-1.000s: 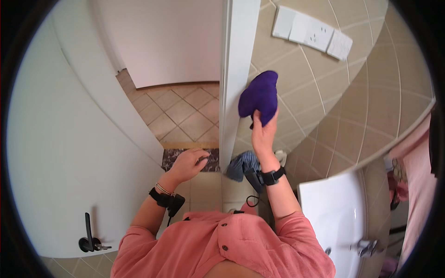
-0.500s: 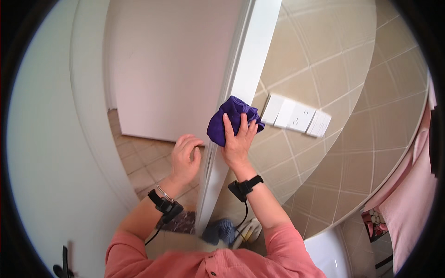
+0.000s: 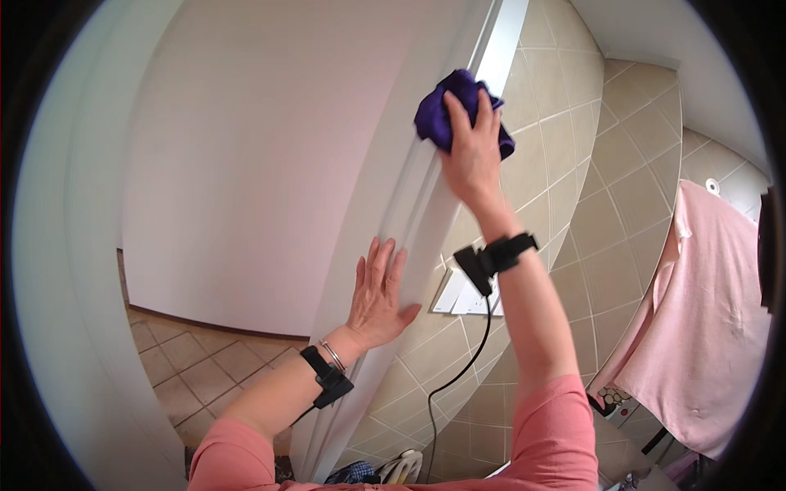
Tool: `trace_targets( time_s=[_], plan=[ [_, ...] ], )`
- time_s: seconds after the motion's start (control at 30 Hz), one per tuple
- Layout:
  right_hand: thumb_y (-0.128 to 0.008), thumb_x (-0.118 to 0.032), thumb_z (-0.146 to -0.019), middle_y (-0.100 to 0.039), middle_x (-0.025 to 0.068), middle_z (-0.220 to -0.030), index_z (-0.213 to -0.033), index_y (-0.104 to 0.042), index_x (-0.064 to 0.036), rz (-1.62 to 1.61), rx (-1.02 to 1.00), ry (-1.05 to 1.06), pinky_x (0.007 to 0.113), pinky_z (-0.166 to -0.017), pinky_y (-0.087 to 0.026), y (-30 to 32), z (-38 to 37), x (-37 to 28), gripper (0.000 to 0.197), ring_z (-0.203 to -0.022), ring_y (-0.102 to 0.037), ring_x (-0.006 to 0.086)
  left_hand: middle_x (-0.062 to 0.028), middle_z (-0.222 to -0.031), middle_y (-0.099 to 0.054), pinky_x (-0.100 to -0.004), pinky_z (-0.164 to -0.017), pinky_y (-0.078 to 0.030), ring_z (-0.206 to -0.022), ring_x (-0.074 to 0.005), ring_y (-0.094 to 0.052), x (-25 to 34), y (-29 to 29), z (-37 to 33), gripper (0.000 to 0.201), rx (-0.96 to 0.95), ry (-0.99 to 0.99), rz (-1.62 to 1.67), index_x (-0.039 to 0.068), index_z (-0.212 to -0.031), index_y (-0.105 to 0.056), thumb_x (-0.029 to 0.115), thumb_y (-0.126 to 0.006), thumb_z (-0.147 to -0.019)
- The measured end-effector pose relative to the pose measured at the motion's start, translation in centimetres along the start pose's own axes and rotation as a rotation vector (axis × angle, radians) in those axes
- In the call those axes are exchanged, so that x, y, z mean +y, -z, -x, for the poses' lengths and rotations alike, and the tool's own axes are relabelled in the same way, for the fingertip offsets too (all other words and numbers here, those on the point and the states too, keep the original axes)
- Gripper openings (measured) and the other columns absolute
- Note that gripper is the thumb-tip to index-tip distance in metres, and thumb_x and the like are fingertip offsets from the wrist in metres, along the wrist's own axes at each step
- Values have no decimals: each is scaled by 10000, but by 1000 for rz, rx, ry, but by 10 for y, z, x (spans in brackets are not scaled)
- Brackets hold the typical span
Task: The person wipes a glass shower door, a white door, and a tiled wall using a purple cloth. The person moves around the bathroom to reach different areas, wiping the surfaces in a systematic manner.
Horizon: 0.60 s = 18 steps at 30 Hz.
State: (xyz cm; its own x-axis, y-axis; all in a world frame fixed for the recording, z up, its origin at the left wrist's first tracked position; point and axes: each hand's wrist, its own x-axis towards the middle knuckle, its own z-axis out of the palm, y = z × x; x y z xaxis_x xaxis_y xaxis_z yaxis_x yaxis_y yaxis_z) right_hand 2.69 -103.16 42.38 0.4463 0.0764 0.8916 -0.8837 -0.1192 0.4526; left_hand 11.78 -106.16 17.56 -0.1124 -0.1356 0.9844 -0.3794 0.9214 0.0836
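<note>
A crumpled purple cloth [image 3: 442, 110] is pressed against the white door frame [image 3: 401, 192], high up on it. My right hand [image 3: 475, 155] holds the cloth there, fingers spread over its face. Lower on the same frame, my left hand [image 3: 378, 299] lies with its fingers stretched out and holds nothing. Both wrists wear black strapped devices with cables, and a silver bracelet circles the left wrist.
Beige wall tiles [image 3: 553, 90] run along the right, with a white switch and socket panel [image 3: 450, 293] partly behind my right forearm. A pink towel [image 3: 696, 311] hangs farther right. Through the doorway at left are a pale panel [image 3: 246, 164] and brown floor tiles [image 3: 192, 368].
My right hand and the purple cloth have moved up along the frame. My left hand has gone from hovering beside the frame to lying on it. The view has tilted upward.
</note>
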Motion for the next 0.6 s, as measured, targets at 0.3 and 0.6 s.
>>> trace_targets(
  time_s=[0.3,0.6],
  plan=[
    [-751,-199,-764,-370,300,-1426,-1323,-546,-192,185,-17,2,532,-1042,-391,-8,-120,71,596,-1260,-401,520,-226,-1544,-194,-648,-1045,-277,-1427,-448,-219,2,1,3,956,0,-6,119,50,-1486,-253,193,-801,-716],
    [-795,-129,-574,-556,154,-1213,-996,-687,-132,125,-306,393,570,-1084,-323,32,-3,-26,436,-1258,-435,396,-215,-1546,-200,-651,-1042,-276,-1427,-449,-225,-8,1,1,970,42,-27,132,50,-1504,-239,180,-788,-714]
  ],
)
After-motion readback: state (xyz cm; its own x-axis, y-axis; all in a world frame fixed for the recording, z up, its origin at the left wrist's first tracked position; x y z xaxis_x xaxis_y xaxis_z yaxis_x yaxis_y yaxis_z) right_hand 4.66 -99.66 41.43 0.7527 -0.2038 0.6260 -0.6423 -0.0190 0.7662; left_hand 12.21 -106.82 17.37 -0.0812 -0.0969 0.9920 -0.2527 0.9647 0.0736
